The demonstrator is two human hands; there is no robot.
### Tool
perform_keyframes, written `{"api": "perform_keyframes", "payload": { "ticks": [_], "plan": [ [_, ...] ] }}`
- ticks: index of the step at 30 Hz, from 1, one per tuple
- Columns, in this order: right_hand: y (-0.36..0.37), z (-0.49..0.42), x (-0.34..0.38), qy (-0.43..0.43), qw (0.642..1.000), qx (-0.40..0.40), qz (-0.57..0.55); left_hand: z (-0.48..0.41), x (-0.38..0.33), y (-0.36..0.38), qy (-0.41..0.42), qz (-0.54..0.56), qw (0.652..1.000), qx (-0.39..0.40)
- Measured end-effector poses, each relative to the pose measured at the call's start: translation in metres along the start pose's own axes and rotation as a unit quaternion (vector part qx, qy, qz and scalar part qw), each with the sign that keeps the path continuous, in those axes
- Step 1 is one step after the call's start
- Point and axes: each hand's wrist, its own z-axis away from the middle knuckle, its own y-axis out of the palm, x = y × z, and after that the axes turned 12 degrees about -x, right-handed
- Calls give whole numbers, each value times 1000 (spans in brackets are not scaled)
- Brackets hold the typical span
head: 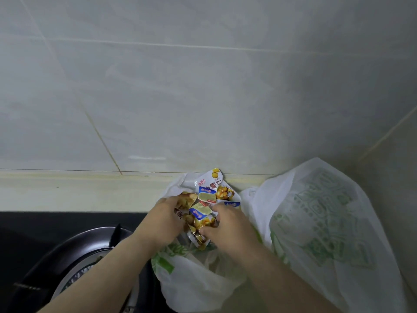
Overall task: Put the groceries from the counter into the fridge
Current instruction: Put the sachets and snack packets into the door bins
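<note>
Worktop: a pale worktop (67,193) is being seen from above, running along a wall of large grey-white tiles (203,86); a second wall is meeting it in the corner at the right.
Hob: a black hob (45,229) is being shown at the lower left, with a dark pan (74,251) sitting on it, partly hidden by the left forearm.
Snack packets: a bunch of small snack packets (208,199) (white, blue and yellow, with printed characters) is being held over the open mouth of a bag, near the back edge of the worktop.
Orientation: the packets are being fanned in several directions; the topmost one is being pointed with its long axis toward the wall.
Containers: a white plastic bag (203,274) with green print is lying open under the hands, the packets being gathered at its mouth; a second, larger bag (327,222) of the same kind is lying just beside it at the right, its contents not being shown.
Left hand: the left hand (167,220) is being curled around the left side of the bunch, fingers closed on the packets.
Right hand: the right hand (228,224) is being clenched on the lower right packets.
</note>
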Motion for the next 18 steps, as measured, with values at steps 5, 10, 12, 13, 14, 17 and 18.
{"api": "perform_keyframes", "payload": {
  "ticks": [5, 10, 12, 13, 14, 17, 18],
  "plan": [
    [4, -6, -6, -10, 999, -30, 30, -9, 4, 4, -28, -47, 998, 16],
    [7, -7, -9, -19, 999, -40, -24, -14, 4, 0, -38, -59, 997, 17],
    [9, -8, -7, -50, 998, -42, -18, -14, 6, -1, -31, -48, 998, 5],
    [11, -8, -6, -63, 997, -41, -6, -14, 6, -1, -26, -44, 999, 3],
    [13, -8, -6, -70, 997, -41, 3, -15, 7, -2, -27, -38, 999, 4],
    [16, -9, -9, -78, 996, -48, -4, -19, 7, -3, -31, -8, 999, 15],
    [17, -10, -10, -81, 996, -47, -2, -20, 6, -4, -28, 5, 999, 17]
  ]
}}
